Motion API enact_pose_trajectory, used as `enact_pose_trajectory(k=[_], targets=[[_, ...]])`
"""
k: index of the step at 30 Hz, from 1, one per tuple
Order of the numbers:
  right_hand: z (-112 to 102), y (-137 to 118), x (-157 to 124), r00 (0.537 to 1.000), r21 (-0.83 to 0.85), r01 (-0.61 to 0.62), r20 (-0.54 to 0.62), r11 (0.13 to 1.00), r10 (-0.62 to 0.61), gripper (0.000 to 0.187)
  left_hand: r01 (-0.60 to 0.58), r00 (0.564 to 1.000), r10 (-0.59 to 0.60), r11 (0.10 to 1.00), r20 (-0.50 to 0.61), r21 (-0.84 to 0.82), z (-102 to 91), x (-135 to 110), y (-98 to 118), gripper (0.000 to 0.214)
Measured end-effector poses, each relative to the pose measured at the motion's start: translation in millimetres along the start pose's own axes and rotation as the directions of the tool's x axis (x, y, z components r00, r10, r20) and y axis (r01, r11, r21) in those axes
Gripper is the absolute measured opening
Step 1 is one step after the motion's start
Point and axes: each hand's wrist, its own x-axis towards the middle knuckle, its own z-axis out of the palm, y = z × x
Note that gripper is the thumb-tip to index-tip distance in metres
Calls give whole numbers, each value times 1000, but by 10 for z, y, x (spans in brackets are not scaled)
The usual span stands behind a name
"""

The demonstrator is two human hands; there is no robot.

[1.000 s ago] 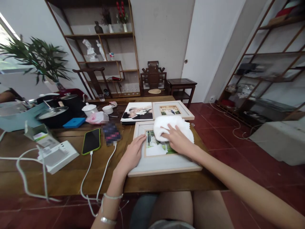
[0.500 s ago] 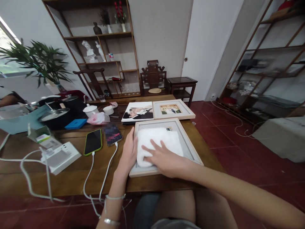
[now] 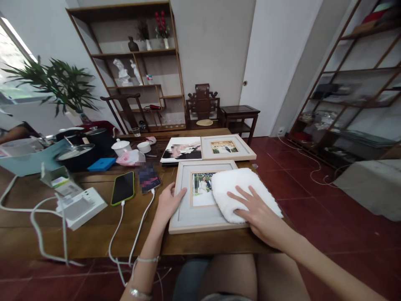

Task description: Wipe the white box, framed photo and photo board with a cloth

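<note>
A picture frame [image 3: 207, 228] with pale wooden edges lies flat near the table's front edge, a wedding photo [image 3: 200, 190] in its middle. My left hand [image 3: 169, 202] grips the frame's left side, thumb on top and the other fingers curled at the outer edge. On the right half of the frame, my right hand [image 3: 258, 213] presses a folded white fluffy cloth [image 3: 242, 184]. Its fingers are spread over the cloth, with the thumb pushed into the near side. The cloth hides the right part of the photo and hangs past the frame's right border.
Behind lie a second framed photo [image 3: 246, 153] and a white-edged photo panel [image 3: 181, 154]. Left are two charging phones [image 3: 123, 188], white cables, a white box [image 3: 89, 213], a blue box [image 3: 100, 164], a lidded white pot [image 3: 120, 147] and dark pans [image 3: 77, 156].
My right hand has slid the cloth rightward across the frame, uncovering the photo. My left hand has shifted slightly, its thumb now resting on the frame's left edge.
</note>
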Motion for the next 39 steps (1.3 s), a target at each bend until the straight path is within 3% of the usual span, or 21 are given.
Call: enact_pose_trajectory(k=[4,8,11,16,18,20,22,24,28,30,31,32,33,37,39], targets=[[-1,4,-17,994,52,45,-103,998,-40,54,169,979,-148,973,137,-159,5,-89,42,27],[-83,139,-170,976,114,49,-216,992,-23,48,249,966,-221,935,136,-253,-50,-228,82,22],[-98,311,-421,955,133,1,-295,991,39,42,305,952,-292,905,90,-298,-235,-314,117,25],[48,382,-705,967,181,-125,-200,976,161,36,343,917,-390,879,-86,-331,-687,-263,282,24],[90,245,-640,974,227,-162,-122,960,193,34,319,917,-379,882,-120,-347,-795,-168,420,21],[57,66,-497,989,330,-122,-33,936,141,27,318,909,-390,879,-149,-356,-821,-48,585,20],[-65,-51,-340,997,492,-73,22,868,72,17,326,902,-406,863,-147,-385,-775,89,748,22],[-248,-14,-209,994,618,-96,18,781,108,11,350,911,-407,842,-59,-411,-676,242,878,26],[-590,527,70,932,715,-208,-62,668,357,36,302,953,-293,897,77,-324,-388,591,1009,29],[-683,869,285,779,890,-285,-1,356,627,38,273,962,-252,914,107,-299,-204,780,1050,27],[-707,1024,407,768,926,-297,88,232,634,44,259,965,-233,924,121,-281,-103,876,1074,27],[-715,1162,531,758,932,-319,143,170,636,49,244,968,-218,935,127,-257,1,974,1103,26],[-710,1287,648,748,918,-359,173,171,640,52,224,970,-195,946,142,-232,104,1074,1137,25],[-582,1735,978,659,767,-527,96,366,746,45,146,968,-127,987,217,-74,461,1489,1275,31],[-488,1966,1048,640,722,-569,88,394,763,41,89,967,-95,995,238,34,593,1688,1317,32]])
